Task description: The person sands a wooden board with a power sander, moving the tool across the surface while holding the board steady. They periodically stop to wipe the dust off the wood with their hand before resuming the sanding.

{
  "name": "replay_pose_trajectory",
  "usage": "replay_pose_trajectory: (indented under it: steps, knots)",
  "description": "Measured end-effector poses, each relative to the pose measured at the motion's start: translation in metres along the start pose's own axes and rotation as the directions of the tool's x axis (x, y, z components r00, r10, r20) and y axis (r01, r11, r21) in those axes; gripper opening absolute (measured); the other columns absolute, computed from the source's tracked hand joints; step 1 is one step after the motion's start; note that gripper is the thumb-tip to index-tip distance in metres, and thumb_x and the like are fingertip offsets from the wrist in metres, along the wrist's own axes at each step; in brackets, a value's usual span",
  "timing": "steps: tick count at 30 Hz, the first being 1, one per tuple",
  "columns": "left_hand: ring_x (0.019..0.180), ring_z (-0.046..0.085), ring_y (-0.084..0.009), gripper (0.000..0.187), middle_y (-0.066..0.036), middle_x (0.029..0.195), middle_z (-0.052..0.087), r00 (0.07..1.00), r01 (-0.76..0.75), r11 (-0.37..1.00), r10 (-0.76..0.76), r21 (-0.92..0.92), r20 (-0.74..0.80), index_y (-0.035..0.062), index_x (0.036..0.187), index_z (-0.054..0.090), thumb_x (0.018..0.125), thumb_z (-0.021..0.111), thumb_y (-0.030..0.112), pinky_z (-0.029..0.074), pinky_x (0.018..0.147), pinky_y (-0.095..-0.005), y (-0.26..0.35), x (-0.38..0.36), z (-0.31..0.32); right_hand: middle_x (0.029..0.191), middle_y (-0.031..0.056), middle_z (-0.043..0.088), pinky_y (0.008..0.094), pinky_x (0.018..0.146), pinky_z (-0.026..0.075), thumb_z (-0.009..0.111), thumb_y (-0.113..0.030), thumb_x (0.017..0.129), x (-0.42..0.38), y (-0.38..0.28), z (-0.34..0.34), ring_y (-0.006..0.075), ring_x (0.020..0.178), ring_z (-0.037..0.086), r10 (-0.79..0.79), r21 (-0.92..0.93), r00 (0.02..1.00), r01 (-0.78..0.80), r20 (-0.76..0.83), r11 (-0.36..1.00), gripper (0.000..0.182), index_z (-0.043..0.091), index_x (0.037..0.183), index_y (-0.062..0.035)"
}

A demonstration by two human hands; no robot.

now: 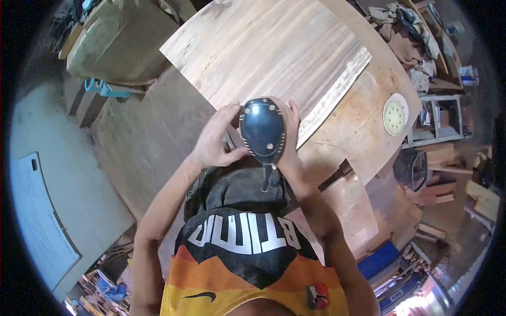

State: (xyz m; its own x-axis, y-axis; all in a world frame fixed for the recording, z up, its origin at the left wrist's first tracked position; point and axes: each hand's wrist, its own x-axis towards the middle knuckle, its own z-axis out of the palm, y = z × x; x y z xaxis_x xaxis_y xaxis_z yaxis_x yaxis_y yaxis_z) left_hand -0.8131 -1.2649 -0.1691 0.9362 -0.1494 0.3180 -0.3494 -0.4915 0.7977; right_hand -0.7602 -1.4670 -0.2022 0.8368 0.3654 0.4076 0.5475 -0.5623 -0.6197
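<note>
Left hand (217,138): spread beside the glossy dark oval power tool (262,126), perhaps steadying it; contact unclear. Tool's underside hidden. We see the right hand (289,124) curled round its other side, apparently supporting it, near the streaked pale wooden board (269,58) on the table (363,118). Pale perforated round disc (393,118) rightward.

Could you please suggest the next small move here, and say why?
Perhaps tilt the sander in the right hand to check its underside, which is hidden here; a perforated sanding disc lies apart, to the right of the wooden board.
</note>
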Motion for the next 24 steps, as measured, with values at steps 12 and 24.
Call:
replay_pose_trajectory:
  steps: [12, 24]
  knots:
    - [0.121, 0.06, -0.0377, 0.085, -0.018, 0.131, 0.062, 0.989, 0.14, 0.969, -0.129, -0.201, 0.071, 0.0023, 0.138, 0.053, 0.066, 0.089, 0.029, 0.044, 0.11, -0.049, -0.048, 0.044, -0.002, 0.132, 0.0278, 0.056, 0.0464, 0.1, 0.052, 0.074, -0.024, 0.091, 0.069, -0.123, -0.055, 0.0453, 0.119, 0.061, 0.31, 0.259, 0.95, -0.309, 0.037, 0.915, 0.058, 0.054, 0.142, -0.0044]
    - [0.148, 0.038, -0.0406, 0.059, -0.023, 0.145, 0.052, 0.944, -0.1, 0.995, 0.087, 0.025, 0.319, 0.0006, 0.145, 0.045, 0.092, 0.062, 0.02, 0.017, 0.126, -0.0567, -0.069, 0.067, -0.025, 0.097, 0.0155, 0.059, 0.0473, 0.07, 0.055, 0.081, -0.02, 0.072, 0.114, -0.163, 0.029, 0.0382, 0.087, 0.065, 0.529, -0.454, 0.76, -0.65, -0.377, 0.61, 0.039, 0.066, 0.109, -0.0164]
